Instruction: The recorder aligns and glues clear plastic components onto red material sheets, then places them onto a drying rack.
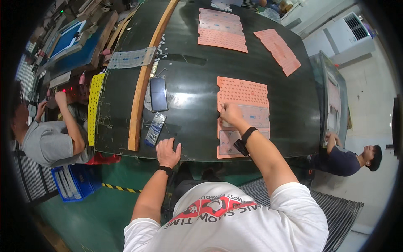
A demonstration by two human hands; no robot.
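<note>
My right hand (231, 114) is closed at the left edge of an orange perforated board (242, 89), fingers pressed together; what they hold, if anything, is too small to make out. Two pale translucent sheets lie on that board: an upper sheet (256, 116), partly under my hand, and a lower sheet (228, 143), partly behind my wrist. My left hand (168, 153) rests open at the table's near edge, fingers spread and holding nothing. Close to its fingertips is a blue and silver wrapped bundle (155, 128). A dark phone (158, 93) lies just beyond the bundle.
The dark table (193, 126) bears a long wooden bar (142, 88), with a clear strip (131, 58) across it. Farther back lie another orange board (221, 41) and a bare orange sheet (278, 51). One person (54, 136) works at left; another (342, 157) is at right.
</note>
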